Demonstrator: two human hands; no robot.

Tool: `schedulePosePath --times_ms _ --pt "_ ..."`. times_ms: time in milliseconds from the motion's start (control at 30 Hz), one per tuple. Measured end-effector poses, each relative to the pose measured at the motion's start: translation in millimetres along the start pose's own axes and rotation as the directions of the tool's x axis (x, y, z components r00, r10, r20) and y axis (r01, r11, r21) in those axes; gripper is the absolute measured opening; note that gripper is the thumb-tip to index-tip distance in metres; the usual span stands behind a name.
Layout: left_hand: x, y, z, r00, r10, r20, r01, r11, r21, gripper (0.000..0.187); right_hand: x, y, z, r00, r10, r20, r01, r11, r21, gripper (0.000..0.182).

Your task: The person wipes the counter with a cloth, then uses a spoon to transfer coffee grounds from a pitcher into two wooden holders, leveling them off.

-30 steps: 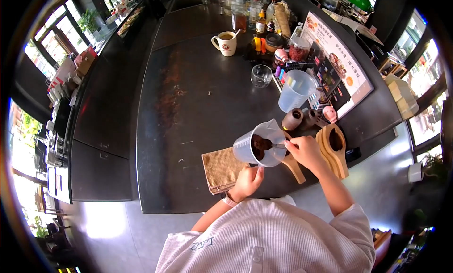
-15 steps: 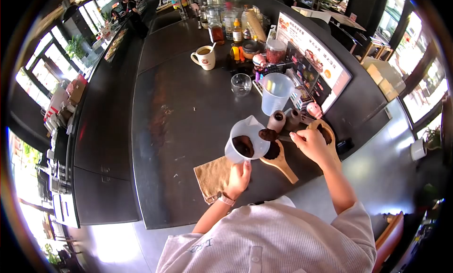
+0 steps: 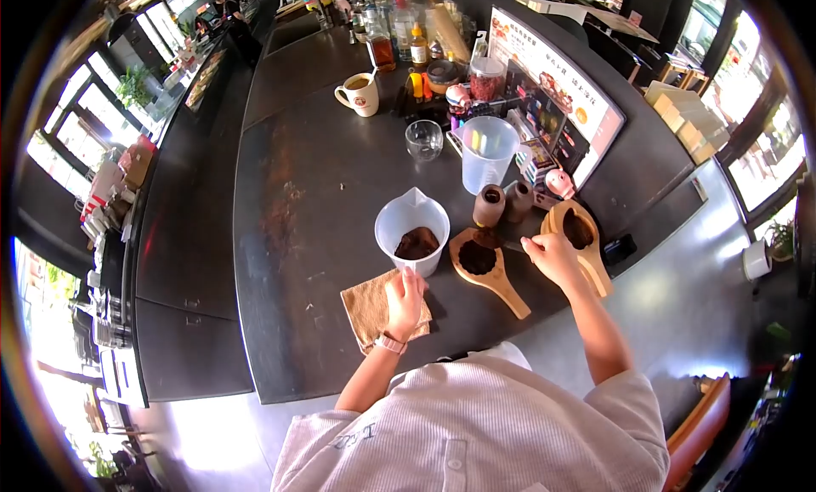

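Observation:
My left hand (image 3: 405, 303) grips the handle of a translucent plastic measuring jug (image 3: 390, 220) with dark brown crumbly material (image 3: 416, 244) in its bottom. My right hand (image 3: 552, 258) is closed on a spoon (image 3: 488, 238), whose dark-loaded end is above a wooden scoop (image 3: 506, 296) with more of the dark material in its bowl. Much of the spoon's handle is hidden by my fingers. A second wooden scoop (image 3: 598, 277), also filled dark, lies just right of that hand. Below the jug is a folded brown cloth (image 3: 360, 310).
Two small brown vases (image 3: 489, 208) stand behind the near scoop. Beyond them are another plastic jug (image 3: 488, 160), a clear glass (image 3: 423, 141) and a white mug (image 3: 361, 99). A sign board (image 3: 586, 109) borders the right side; bottles (image 3: 380, 50) crowd the back.
The jug has moved left and away from the scoop, more upright, with my left hand. The spoon end has moved from beside the jug's rim to above the near scoop.

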State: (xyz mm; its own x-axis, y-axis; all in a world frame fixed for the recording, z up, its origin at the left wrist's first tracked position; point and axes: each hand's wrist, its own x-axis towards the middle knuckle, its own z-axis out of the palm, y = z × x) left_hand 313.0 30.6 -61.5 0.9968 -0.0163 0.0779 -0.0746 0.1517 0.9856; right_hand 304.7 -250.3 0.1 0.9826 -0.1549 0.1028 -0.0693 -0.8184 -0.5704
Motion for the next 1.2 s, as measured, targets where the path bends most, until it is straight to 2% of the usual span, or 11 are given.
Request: schedulePosePath --times_ms 67,100,200,267,333,533,667,700,833,1067,1200 --pt "4.1 -1.6 0.6 0.997 0.063 -0.044 -0.059 0.995 0.078 0.048 -0.7 9.8 11.9 1.0 -0.006 -0.023 0.005 0.999 -0.048 0.041" --pt "4.8 3.4 2.8 0.996 0.036 -0.082 -0.031 0.998 0.058 0.046 -1.8 14.2 17.9 0.999 -0.015 -0.041 0.012 0.997 -0.072 0.041" --pt "12.8 10.2 4.1 0.999 0.008 -0.046 0.001 0.978 0.21 0.045 -4.5 25.1 35.5 0.995 -0.047 -0.091 0.037 0.993 -0.114 0.039" --pt "14.9 11.1 1.8 0.999 -0.008 -0.048 0.019 0.974 0.225 0.043 -7.7 23.4 42.2 0.989 -0.062 -0.135 0.044 0.991 -0.128 0.039" --pt "15.8 9.7 -1.8 0.998 -0.009 -0.061 0.024 0.969 0.247 0.041 -10.2 22.0 45.1 0.992 -0.047 -0.114 0.032 0.991 -0.133 0.039" --pt "-2.7 8.6 -11.2 0.965 0.175 -0.197 -0.095 0.929 0.359 0.03 -14.5 25.9 60.7 0.984 -0.062 -0.166 0.042 0.991 -0.124 0.041" --pt "-17.3 -13.9 -9.9 0.917 0.233 -0.324 -0.132 0.943 0.305 0.027 -16.0 29.3 67.4 0.978 -0.101 -0.183 0.066 0.98 -0.188 0.039" --pt "-24.3 -17.6 -11.6 0.937 0.173 -0.304 -0.078 0.951 0.3 0.031 -16.6 30.3 69.5 0.979 -0.103 -0.178 0.066 0.977 -0.202 0.038" --pt "-35.3 -37.2 -17.4 0.928 0.27 -0.258 -0.13 0.881 0.455 0.042 -20.6 29.8 72.8 0.982 -0.106 -0.159 0.065 0.967 -0.247 0.036" --pt "-42.3 -56.5 -30.7 0.894 0.429 -0.131 -0.282 0.765 0.58 0.05 -27.6 33.1 84.2 0.957 -0.175 -0.23 0.106 0.953 -0.283 0.027" --pt "-43.4 -54.2 -31.8 0.908 0.413 -0.073 -0.276 0.718 0.639 0.052 -31.1 29.9 86.1 0.959 -0.167 -0.23 0.104 0.959 -0.265 0.02"
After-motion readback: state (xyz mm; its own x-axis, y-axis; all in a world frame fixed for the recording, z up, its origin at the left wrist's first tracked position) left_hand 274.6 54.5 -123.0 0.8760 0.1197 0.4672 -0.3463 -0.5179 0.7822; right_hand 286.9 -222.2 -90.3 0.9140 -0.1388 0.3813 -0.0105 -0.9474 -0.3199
